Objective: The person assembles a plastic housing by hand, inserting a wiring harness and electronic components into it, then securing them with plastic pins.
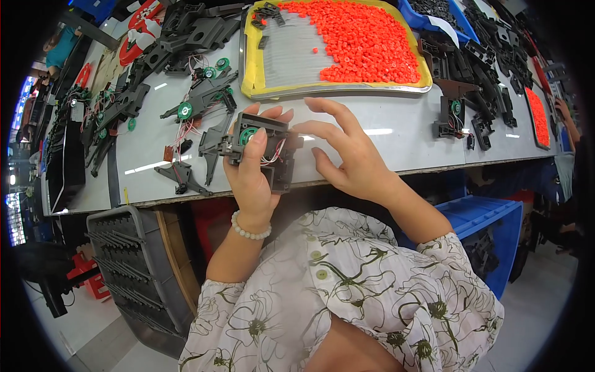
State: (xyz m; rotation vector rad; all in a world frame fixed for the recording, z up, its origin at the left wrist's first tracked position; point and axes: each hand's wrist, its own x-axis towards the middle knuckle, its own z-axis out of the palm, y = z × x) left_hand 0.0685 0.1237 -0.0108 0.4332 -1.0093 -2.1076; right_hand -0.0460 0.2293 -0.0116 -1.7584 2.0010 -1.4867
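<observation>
My left hand [250, 170] is closed around a dark grey plastic housing [282, 172], thumb lying across its near face. Inside the housing sit a green round part [247, 136] and thin red and white wires [273, 155]. My right hand [356, 158] is at the housing's right side, fingers apart and curved toward it. One of its fingertips comes close to the housing's edge; whether it touches I cannot tell. To the left on the table lie similar dark grey parts [201, 99] with green discs and loose wires.
Behind my hands a yellow-lined metal tray [254, 84] holds many small orange-red pieces [365, 46]. More dark grey parts [477, 93] lie on the right, below a blue bin [409, 15]. A grey crate [133, 266] and a blue crate [511, 239] stand below the table edge.
</observation>
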